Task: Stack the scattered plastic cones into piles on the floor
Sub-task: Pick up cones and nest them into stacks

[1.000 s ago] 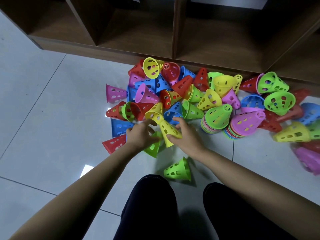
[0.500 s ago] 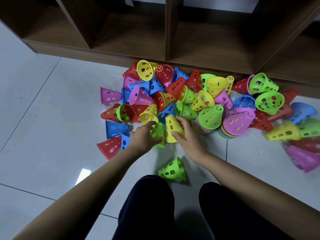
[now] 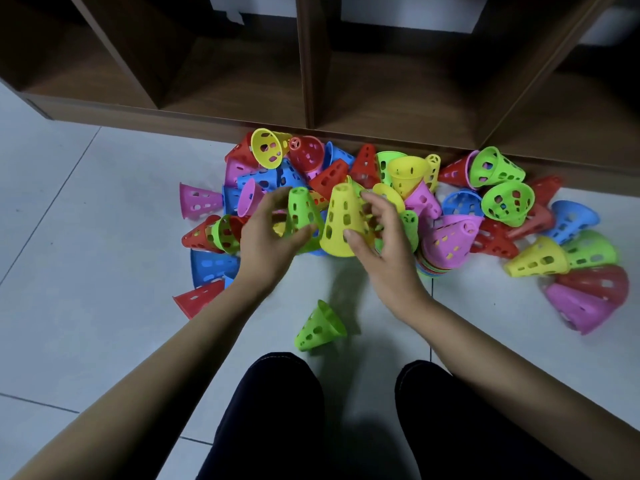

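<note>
alignment matters most now: left hand (image 3: 266,247) grips a green cone (image 3: 300,213) and right hand (image 3: 386,251) a yellow cone (image 3: 341,220), both upright, side by side above the scattered cones (image 3: 507,202) on the floor (image 3: 86,244), so one should be lifted squarely over the other's narrow top and lowered with rims level.

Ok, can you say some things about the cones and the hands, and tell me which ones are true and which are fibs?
1. The left hand holds a green cone. True.
2. The right hand holds a blue cone. False: it holds a yellow cone.
3. A second green cone lies on its side on the floor, near the knees. True.
4. All the cones are stacked in one neat pile. False: most lie scattered on the floor in front of the shelf.
</note>
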